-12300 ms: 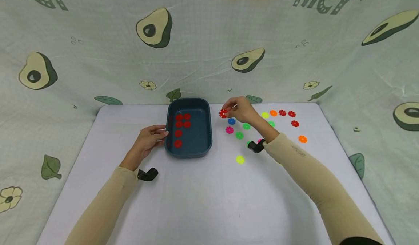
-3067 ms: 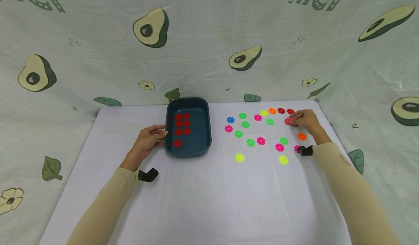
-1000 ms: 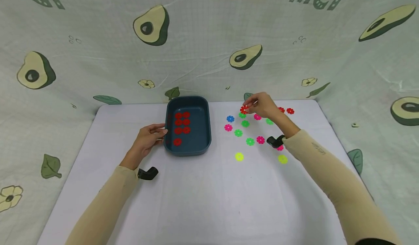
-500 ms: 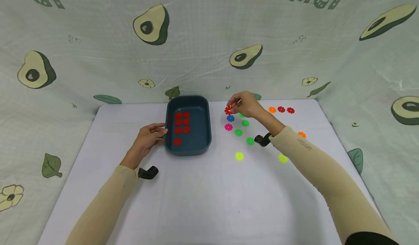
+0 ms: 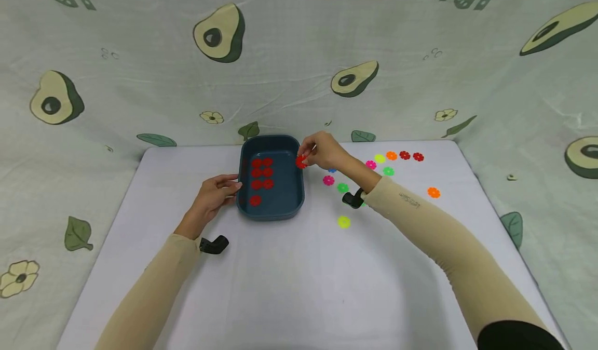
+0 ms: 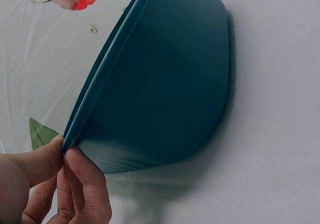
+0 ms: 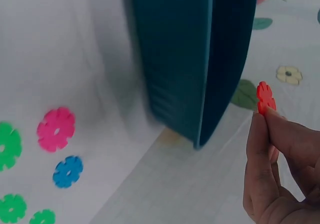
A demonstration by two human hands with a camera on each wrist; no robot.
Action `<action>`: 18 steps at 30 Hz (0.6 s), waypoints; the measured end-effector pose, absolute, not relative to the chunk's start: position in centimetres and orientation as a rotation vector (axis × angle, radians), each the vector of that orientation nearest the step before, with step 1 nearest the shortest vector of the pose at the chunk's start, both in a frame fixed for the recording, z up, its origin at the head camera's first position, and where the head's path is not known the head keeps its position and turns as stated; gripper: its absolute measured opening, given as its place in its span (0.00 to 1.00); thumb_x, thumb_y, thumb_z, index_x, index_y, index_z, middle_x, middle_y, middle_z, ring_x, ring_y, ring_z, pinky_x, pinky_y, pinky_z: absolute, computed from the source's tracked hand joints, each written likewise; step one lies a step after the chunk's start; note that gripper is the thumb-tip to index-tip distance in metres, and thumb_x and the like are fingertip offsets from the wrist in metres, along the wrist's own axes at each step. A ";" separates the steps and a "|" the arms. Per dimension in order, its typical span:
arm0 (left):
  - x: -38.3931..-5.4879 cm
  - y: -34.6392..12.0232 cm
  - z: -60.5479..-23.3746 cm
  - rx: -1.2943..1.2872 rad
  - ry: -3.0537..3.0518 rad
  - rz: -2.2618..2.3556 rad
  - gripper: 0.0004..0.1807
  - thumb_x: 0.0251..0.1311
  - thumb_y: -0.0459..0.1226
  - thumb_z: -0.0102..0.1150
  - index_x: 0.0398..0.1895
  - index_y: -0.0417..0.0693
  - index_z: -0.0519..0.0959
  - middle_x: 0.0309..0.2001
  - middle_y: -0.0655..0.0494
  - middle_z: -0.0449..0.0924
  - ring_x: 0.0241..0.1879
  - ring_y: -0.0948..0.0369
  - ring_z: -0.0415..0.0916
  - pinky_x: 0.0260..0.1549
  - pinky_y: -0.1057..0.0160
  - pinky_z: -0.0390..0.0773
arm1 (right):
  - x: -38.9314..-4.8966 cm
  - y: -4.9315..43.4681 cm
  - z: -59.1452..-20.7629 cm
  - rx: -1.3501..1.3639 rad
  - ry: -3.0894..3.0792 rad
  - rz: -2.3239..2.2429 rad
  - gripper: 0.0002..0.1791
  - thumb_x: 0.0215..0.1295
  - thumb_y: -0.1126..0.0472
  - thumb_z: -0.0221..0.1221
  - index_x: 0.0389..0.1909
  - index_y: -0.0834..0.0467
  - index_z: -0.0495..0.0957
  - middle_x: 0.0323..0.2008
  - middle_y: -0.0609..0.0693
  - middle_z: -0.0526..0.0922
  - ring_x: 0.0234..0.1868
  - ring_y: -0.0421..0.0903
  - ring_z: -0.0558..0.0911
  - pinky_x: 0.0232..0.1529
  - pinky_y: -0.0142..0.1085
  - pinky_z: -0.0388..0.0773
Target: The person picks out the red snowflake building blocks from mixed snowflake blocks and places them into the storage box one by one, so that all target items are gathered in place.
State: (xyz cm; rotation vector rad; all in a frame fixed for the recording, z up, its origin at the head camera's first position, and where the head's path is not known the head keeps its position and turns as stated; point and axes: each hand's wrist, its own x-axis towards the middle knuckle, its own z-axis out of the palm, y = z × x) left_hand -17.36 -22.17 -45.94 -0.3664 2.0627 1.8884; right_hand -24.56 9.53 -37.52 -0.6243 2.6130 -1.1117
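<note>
My left hand (image 5: 212, 197) pinches the left rim of a dark blue plastic tub (image 5: 294, 204); the left wrist view shows thumb and fingers (image 6: 90, 184) on either side of that rim. Several red notched discs (image 5: 255, 200) lie inside, in two rough columns on the left half of the floor. At the tub's back right edge, my right hand (image 5: 324, 151) holds another red interlocking disc (image 5: 301, 162) between thumb and fingertips. In the right wrist view this disc (image 7: 266, 98) is gripped by its lower edge, beyond the tub's rim.
Right of the tub, loose discs lie scattered on the white table (image 5: 299, 287): pink (image 5: 328, 180), green (image 5: 343, 188), yellow (image 5: 343, 221), orange (image 5: 433, 192), blue (image 7: 68, 172) and two dark red ones (image 5: 411, 156). My right forearm hides some. A patterned cloth hangs behind.
Over the last seconds my right hand took a red disc from the far right and carried it left to the tub's edge. Earlier, one more red disc was added inside. My left hand stays put.
</note>
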 end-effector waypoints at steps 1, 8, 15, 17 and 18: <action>-17.4 -22.2 -45.9 -0.370 2.062 1.890 0.30 0.75 0.33 0.62 0.76 0.34 0.68 0.44 0.59 0.77 0.34 0.70 0.77 0.38 0.72 0.83 | -24.5 9.1 -37.5 -0.634 2.600 -1.113 0.09 0.62 0.79 0.67 0.41 0.68 0.87 0.35 0.57 0.83 0.36 0.51 0.81 0.38 0.33 0.81; -17.4 -22.1 -46.0 -0.366 2.043 1.917 0.29 0.76 0.32 0.61 0.76 0.32 0.68 0.42 0.60 0.77 0.32 0.70 0.76 0.35 0.73 0.82 | -24.5 6.4 -37.4 -0.736 2.545 -1.057 0.08 0.64 0.78 0.67 0.42 0.67 0.87 0.33 0.56 0.82 0.36 0.50 0.81 0.40 0.34 0.81; -17.4 -22.1 -46.0 -0.373 2.034 1.927 0.29 0.75 0.31 0.62 0.75 0.32 0.68 0.41 0.60 0.78 0.32 0.70 0.77 0.35 0.72 0.83 | -24.8 4.2 -37.0 -0.828 2.498 -0.994 0.10 0.60 0.79 0.69 0.40 0.67 0.88 0.32 0.54 0.83 0.33 0.47 0.81 0.38 0.34 0.81; -17.4 -22.0 -46.0 -0.376 2.036 1.928 0.29 0.75 0.31 0.62 0.75 0.32 0.68 0.41 0.60 0.78 0.32 0.70 0.77 0.35 0.72 0.83 | -24.9 3.6 -36.9 -0.837 2.492 -0.963 0.10 0.60 0.79 0.69 0.40 0.66 0.88 0.32 0.54 0.83 0.33 0.46 0.81 0.38 0.33 0.80; -17.4 -22.0 -46.0 -0.377 2.037 1.928 0.29 0.75 0.31 0.62 0.75 0.32 0.68 0.41 0.60 0.78 0.32 0.70 0.77 0.35 0.72 0.83 | -25.0 3.3 -36.9 -0.837 2.486 -0.949 0.10 0.60 0.78 0.70 0.41 0.65 0.88 0.32 0.54 0.83 0.33 0.46 0.81 0.38 0.33 0.80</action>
